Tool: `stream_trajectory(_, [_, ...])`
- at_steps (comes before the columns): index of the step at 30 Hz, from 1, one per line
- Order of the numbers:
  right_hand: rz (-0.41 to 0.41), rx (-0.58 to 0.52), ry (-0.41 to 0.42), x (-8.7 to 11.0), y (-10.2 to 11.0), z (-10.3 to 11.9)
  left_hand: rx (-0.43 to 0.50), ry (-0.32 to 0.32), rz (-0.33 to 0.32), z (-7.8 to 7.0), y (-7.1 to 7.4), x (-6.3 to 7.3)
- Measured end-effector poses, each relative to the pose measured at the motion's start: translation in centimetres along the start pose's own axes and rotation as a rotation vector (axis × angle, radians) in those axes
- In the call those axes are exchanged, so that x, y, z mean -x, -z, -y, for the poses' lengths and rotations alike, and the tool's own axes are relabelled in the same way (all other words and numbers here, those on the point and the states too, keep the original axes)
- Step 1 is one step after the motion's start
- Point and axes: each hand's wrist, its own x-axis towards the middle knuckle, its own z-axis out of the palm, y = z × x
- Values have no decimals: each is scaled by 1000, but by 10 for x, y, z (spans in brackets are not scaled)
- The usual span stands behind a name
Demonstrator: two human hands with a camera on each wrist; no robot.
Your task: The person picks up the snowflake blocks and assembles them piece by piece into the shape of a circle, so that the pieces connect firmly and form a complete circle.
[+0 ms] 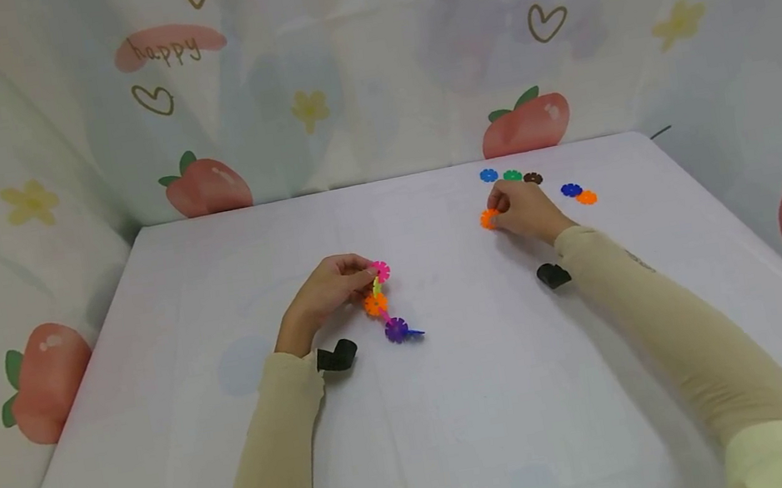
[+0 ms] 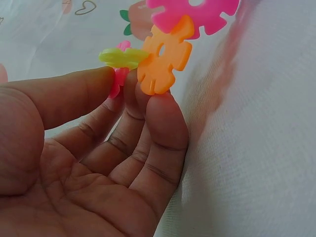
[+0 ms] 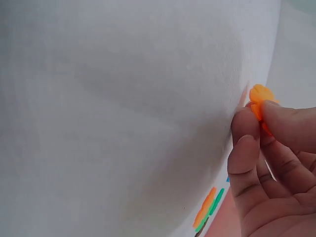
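Note:
My left hand (image 1: 328, 291) pinches the upper end of a chain of linked plastic snowflake discs (image 1: 376, 305) above the middle of the table. Pink, yellow, orange, purple and blue discs make up the chain, slotted edge to edge. In the left wrist view, thumb and fingers meet around the yellow disc (image 2: 118, 58), beside an orange disc (image 2: 165, 54) and a large pink one (image 2: 197, 12). Farther back on the right, an orange snowflake disc (image 3: 261, 94) is held between thumb and fingertips of my right hand (image 1: 526, 209). Fingers cover part of that disc.
Behind the right hand lie loose discs: light blue (image 1: 489, 175), green (image 1: 513, 175) and brown (image 1: 534, 178). A dark blue disc (image 1: 571, 189) touches or overlaps an orange one (image 1: 587, 198) to the right. A white cloth (image 1: 463, 419) covers the table; a printed curtain (image 1: 377, 52) hangs behind.

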Motion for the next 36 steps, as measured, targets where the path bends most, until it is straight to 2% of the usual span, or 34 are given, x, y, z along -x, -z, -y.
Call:
stream_trajectory(11, [14, -66, 29, 8, -11, 13, -11, 8, -7, -2, 0, 0])
stream_trajectory(19, [30, -104, 85, 12, -27, 23, -11, 16, -4, -3, -1, -1])
stream_trajectory(27, [42, -130, 149, 19, -41, 38, -14, 19, -5, -3, -2, -1])
stream_trajectory(36, [85, -186, 182, 24, -52, 57, -17, 7, 4, -2, -2, -3])
